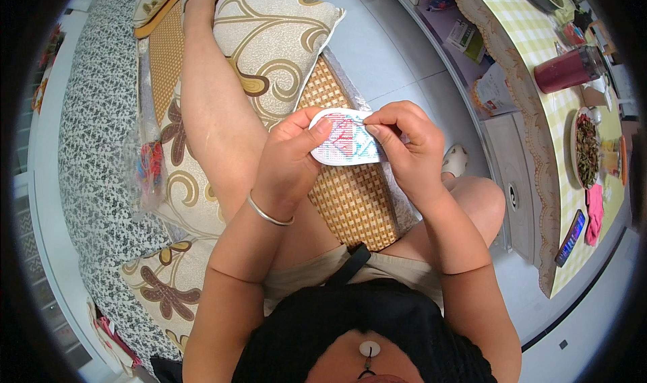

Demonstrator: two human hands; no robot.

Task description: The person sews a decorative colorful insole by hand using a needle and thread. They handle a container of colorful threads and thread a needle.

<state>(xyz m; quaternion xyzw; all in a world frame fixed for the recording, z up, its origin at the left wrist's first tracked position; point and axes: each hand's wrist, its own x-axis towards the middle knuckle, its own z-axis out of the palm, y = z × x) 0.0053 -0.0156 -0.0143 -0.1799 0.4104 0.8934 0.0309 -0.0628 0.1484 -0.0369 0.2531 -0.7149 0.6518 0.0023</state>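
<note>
A white insole [344,152] with a rounded end, stitched in red and blue patterns, is held up above my lap. My left hand [296,144] grips its left edge, thumb on top and fingers underneath. At its right side my right hand [408,137] is closed, with thumb and forefinger pinched together over the stitched face. What lies in that pinch is too small to make out. The right fingers cover the insole's other end. A clear plastic bag [145,161] with red and blue bundles, perhaps thread, lies to the left of my outstretched leg.
I sit on a seat with a woven mat [357,208] and a patterned cushion [283,39]. To the right, a table with a checked cloth [559,167] carries a dark red jar [563,71], a plate of food [585,147], a pink cloth [593,214] and a remote control [571,238].
</note>
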